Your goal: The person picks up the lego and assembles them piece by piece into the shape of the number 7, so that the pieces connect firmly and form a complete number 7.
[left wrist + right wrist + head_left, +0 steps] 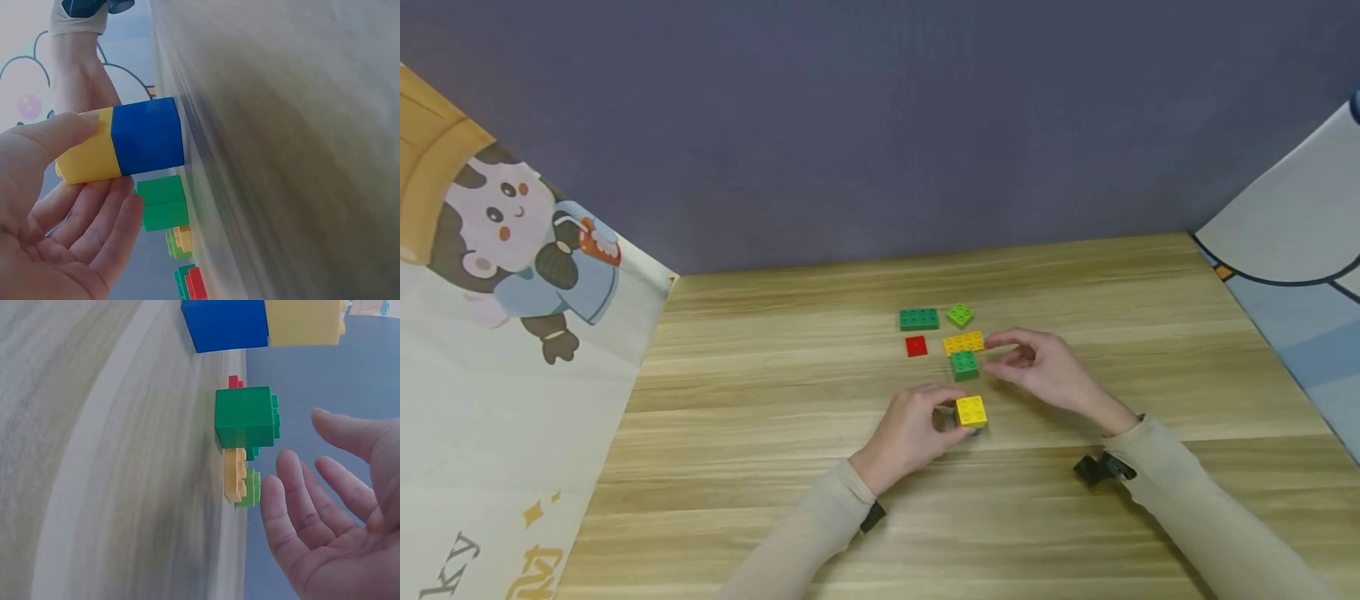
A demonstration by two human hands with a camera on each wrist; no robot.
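Pinching a studded yellow brick (pixel 971 412) atop a smooth blue block (pixel 149 136), left fingers (pixel 120 236) sit near parted right fingers (pixel 304 506).

Shows wood-grain tabletop (pixel 737 375), dark blue-grey backdrop (pixel 880 125), printed left panel (pixel 482 417) and right panel (pixel 1285 325).
Has backdrop along tabletop's far edge; on white left panel, shows cartoon figure (pixel 505 217) with patchy brown-and-white face, blue outfit, red cup (pixel 598 243) in hand, orange-brown shape (pixel 437 158) by head, cropped; lower down, shows grey lettering "ky" (pixel 460 562), gold star (pixel 532 512), gold character (pixel 538 571); on pale-blue right panel, shows white rounded shape (pixel 1300 208), dark outline, small orange patch (pixel 1223 272) beside it.
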